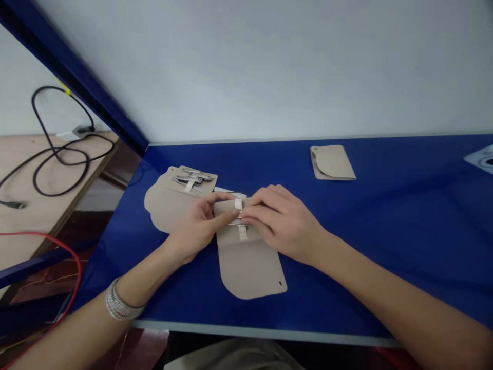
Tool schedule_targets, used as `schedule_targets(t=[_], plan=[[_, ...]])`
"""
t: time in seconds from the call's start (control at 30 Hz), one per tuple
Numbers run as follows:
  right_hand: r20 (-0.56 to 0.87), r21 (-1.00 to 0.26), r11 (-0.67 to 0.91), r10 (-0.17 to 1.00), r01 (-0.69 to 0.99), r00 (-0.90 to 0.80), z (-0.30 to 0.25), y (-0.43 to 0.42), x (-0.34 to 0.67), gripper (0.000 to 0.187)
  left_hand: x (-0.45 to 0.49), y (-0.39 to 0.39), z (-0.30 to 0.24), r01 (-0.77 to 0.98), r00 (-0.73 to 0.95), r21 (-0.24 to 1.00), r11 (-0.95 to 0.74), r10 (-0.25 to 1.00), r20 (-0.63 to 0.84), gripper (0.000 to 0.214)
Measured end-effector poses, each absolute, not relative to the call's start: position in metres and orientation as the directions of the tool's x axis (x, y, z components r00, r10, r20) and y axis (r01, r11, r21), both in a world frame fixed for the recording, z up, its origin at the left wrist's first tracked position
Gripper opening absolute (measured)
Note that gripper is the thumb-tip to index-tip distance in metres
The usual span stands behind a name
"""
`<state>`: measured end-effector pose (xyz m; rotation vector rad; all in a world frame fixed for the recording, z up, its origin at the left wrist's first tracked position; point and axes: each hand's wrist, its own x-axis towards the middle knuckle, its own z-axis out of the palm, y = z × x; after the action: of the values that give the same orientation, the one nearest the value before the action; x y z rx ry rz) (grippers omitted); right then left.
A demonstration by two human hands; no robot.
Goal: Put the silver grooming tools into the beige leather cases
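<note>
An unfolded beige manicure case [252, 272] lies in front of me, with white elastic loops [242, 232] on its upper flap. My left hand [200, 221] grips the flap's left side, thumb on top and fingers at the back edge. My right hand [283, 218] is closed in a pinch at the loops; what its fingertips hold is hidden. A thin metal piece [234, 223] shows partly beside the fingertips. To the left lies a second open beige case [164, 205], with nail clippers [190, 179] and other small metal tools on it, partly under a white loop.
A folded beige case [334, 163] rests at the back of the blue table [385, 226], near the wall. A pale blue object [481, 158] enters at the right edge. Black cable [57, 149] lies coiled on a wooden table at left; a red cable [75, 252] hangs nearby.
</note>
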<state>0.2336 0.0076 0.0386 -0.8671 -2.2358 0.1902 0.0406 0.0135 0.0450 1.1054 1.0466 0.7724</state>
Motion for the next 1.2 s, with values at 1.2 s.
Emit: schedule_targets(t=[1.2], plan=[[0.211,-0.618,0.339,0.941,0.71,-0.265,0.019,0.051,0.214,0.011,0.049,0.001,0.048,0.238,0.49,0.958,0.159,0.833,-0.259,0.021]])
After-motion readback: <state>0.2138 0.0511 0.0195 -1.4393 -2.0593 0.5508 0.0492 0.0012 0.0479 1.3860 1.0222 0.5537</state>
